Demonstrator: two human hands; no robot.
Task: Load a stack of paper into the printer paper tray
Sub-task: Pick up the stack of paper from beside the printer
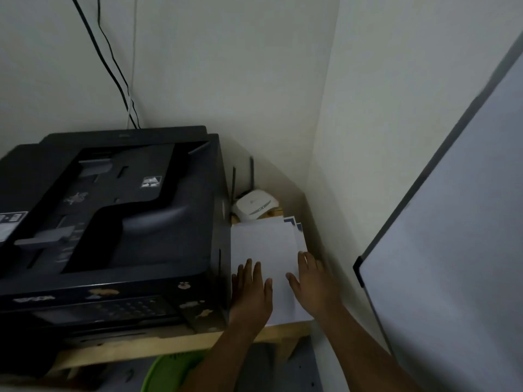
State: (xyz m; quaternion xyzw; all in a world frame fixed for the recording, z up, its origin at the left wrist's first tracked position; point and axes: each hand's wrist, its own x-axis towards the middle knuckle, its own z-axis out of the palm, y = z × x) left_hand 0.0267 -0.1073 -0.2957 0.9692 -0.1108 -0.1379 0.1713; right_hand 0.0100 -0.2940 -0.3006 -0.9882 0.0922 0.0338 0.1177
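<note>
Both hands lie flat on a stack of white paper (pixel 264 250) — the left hand (pixel 252 292) near its left edge, the right hand (pixel 314 281) at its right edge, fingers straight. The stack rests on a wooden shelf (pixel 285 332), just beside a black printer (pixel 113 222). A white router (pixel 256 206) sits behind the paper — a whiteboard (pixel 452 250) leans at right.

The printer (pixel 113 222) is cut off at the left edge, its control panel (pixel 107 308) blurred.
</note>
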